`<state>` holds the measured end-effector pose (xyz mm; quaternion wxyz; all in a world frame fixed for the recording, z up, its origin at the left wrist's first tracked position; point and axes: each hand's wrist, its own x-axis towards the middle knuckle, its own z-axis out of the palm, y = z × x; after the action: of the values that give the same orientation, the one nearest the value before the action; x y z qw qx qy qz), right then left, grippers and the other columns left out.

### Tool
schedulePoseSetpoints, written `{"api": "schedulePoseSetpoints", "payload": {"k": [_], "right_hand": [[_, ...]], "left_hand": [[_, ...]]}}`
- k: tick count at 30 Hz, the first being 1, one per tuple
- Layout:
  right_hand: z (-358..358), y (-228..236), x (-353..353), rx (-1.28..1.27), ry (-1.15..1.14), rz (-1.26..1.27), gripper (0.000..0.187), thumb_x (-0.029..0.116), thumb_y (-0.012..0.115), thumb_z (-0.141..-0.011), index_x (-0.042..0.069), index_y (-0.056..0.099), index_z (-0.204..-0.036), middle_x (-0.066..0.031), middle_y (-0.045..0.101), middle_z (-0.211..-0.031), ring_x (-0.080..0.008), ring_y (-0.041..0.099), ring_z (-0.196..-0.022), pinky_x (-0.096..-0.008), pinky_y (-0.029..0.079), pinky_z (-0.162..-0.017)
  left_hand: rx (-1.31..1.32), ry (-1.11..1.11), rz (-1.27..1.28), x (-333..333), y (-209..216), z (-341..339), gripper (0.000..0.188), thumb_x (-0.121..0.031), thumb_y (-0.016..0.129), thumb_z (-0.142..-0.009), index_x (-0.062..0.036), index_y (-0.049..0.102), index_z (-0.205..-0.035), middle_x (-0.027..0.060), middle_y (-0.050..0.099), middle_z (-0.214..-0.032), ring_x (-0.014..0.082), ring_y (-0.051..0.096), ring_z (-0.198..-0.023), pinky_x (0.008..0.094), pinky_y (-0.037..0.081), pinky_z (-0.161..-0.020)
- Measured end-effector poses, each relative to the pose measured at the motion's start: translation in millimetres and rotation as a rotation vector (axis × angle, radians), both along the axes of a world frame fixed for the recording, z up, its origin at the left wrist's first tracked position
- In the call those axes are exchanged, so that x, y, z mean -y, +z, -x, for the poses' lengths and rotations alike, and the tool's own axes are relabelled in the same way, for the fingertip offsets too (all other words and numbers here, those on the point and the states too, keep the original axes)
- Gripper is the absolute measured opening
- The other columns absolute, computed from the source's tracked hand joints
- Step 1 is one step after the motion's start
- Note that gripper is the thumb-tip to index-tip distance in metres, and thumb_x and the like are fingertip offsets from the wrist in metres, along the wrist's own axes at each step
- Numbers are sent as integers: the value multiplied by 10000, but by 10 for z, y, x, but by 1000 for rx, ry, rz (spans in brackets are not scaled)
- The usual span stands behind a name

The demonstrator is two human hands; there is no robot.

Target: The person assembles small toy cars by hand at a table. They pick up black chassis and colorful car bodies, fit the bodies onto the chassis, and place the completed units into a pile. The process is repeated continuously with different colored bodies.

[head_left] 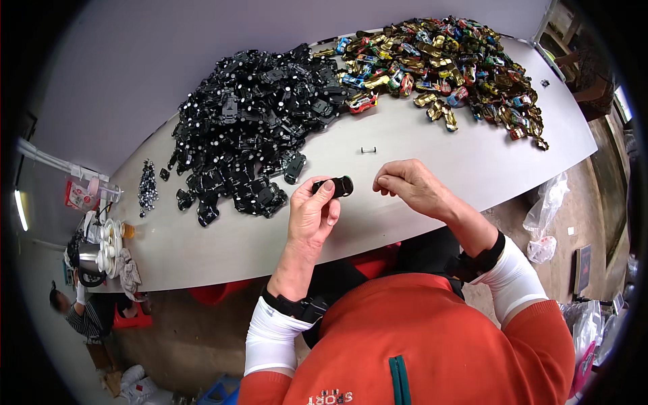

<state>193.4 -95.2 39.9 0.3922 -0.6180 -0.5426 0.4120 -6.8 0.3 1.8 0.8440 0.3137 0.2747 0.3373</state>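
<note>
A black toy car chassis (pixel 343 186) is pinched between the thumb and fingers of my left hand (pixel 312 214), just above the near part of the table. Close by on the right, my right hand (pixel 413 187) has its thumb and fingertips pressed together. Whatever is between them, if anything, is too small to make out. A small wheel axle (pixel 368 150) with a wheel at each end lies on the table beyond both hands. Past my left hand rises a big heap of black toy car chassis (pixel 250 121). Shiny, multicoloured toy car bodies (pixel 445 67) are piled at the far right.
The pale table (pixel 324 236) curves around in front of me. At its left stand a little pile of wheel axles (pixel 147 189), a tray of white cups (pixel 110 251) and a metal kettle (pixel 90 263). Another person (pixel 88 314) sits at the lower left. Plastic bags (pixel 543 216) hang at the right.
</note>
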Motion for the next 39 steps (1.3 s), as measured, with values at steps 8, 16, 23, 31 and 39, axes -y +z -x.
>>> {"api": "schedulePoseSetpoints", "payload": {"k": [8,16,23,31,39], "right_hand": [[149,132,8,-387,58,89,173,18,537,-869,-65,643,-977,-73,650,-759,-107,591,-672,-245,498,-642],[175,11,-12,-316,8,45,108,-20,556,-827,-67,643,-870,-74,645,-690,-112,588,-606,-255,498,-572],[232,-182,-68,-196,-97,-9,106,6,539,-852,-48,624,-883,-56,628,-702,-96,578,-637,-238,484,-594],[319,-254,-39,-529,-56,69,93,12,550,-856,-39,626,-873,-54,623,-710,-94,572,-637,-228,490,-602],[37,-99,-7,-349,-28,81,172,8,571,-829,-57,658,-963,-85,655,-737,-110,600,-638,-241,498,-592]], "left_hand": [[-9,-96,-94,68,1,-27,154,-117,627,-877,11,575,-944,105,613,-789,117,498,-437,197,347,-322],[-38,-94,-157,114,89,-81,98,-54,627,-863,20,583,-910,132,640,-789,119,528,-427,209,376,-327],[-330,71,-481,255,202,-237,77,-30,645,-840,14,593,-874,39,571,-636,78,480,-403,186,324,-312],[-198,54,-198,23,-10,-201,103,-77,655,-848,-7,593,-891,32,584,-702,95,531,-522,202,404,-435],[-106,-122,-198,88,44,-20,208,-23,643,-844,-15,610,-1050,2,608,-836,82,558,-706,213,452,-613]]}}
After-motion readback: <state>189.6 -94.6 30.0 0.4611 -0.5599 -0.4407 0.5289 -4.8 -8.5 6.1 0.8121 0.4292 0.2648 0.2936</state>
